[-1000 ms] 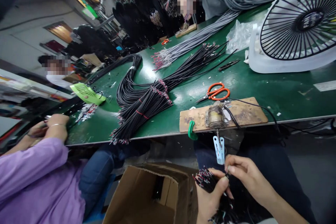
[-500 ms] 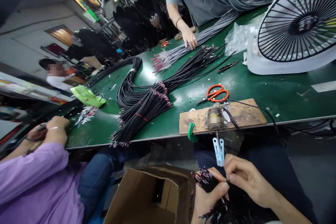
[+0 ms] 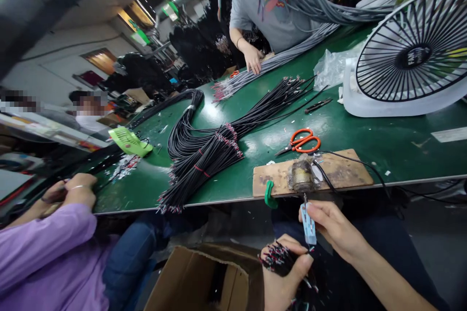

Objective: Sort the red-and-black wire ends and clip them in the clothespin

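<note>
- Left hand (image 3: 288,274), five o'clock, clutches thin black cables with red-and-white tips (image 3: 277,256); loosening could spill them.
- Right hand (image 3: 333,226), four o'clock, pinches light-blue plastic clip (image 3: 309,232); slipping could make it snap.

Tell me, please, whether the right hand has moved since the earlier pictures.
Yes; the right hand has moved up toward the wooden board, now pinching the light-blue clip.
</note>
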`<action>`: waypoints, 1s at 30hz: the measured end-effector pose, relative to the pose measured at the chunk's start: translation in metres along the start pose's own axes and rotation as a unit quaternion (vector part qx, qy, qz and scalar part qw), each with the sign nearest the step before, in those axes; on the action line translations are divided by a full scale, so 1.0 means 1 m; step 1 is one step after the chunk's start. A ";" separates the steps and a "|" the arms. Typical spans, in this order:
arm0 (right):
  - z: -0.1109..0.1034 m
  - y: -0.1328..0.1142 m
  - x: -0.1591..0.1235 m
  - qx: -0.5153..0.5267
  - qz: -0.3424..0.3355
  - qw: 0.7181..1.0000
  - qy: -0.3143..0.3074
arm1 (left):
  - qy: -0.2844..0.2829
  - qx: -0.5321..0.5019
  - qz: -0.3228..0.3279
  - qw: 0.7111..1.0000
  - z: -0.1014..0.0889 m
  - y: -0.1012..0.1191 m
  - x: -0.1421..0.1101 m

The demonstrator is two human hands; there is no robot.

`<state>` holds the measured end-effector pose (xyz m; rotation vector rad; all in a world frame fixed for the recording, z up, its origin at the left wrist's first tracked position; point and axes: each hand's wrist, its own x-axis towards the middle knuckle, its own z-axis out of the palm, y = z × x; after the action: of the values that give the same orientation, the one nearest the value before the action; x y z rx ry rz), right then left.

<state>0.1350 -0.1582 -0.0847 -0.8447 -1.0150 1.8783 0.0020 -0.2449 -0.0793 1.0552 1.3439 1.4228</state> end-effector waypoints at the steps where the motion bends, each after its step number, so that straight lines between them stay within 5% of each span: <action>1: 0.001 0.001 -0.001 0.042 0.013 0.999 -0.005 | -0.003 0.002 -0.006 1.000 0.001 -0.002 0.001; 7: 0.000 0.010 -0.005 0.165 0.054 0.984 -0.027 | -0.005 -0.020 -0.050 0.999 0.003 -0.012 0.001; 13: -0.019 0.031 -0.009 0.214 0.082 0.973 -0.012 | -0.001 0.012 -0.021 1.000 0.008 0.003 0.002; 19: -0.042 0.037 -0.022 -0.021 0.016 0.999 0.029 | -0.001 -0.065 -0.095 0.993 0.009 -0.002 -0.011; 24: -0.028 0.018 -0.039 -0.215 -0.085 0.972 -0.040 | -0.004 -0.035 -0.219 0.975 0.005 -0.023 -0.024; 30: -0.013 0.005 -0.050 -0.329 -0.176 0.927 -0.044 | 0.001 0.038 -0.130 0.991 0.008 -0.024 -0.018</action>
<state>0.1661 -0.2001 -0.0867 -0.8732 -1.7736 1.2788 0.0150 -0.2603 -0.1027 0.8894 1.4888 1.1886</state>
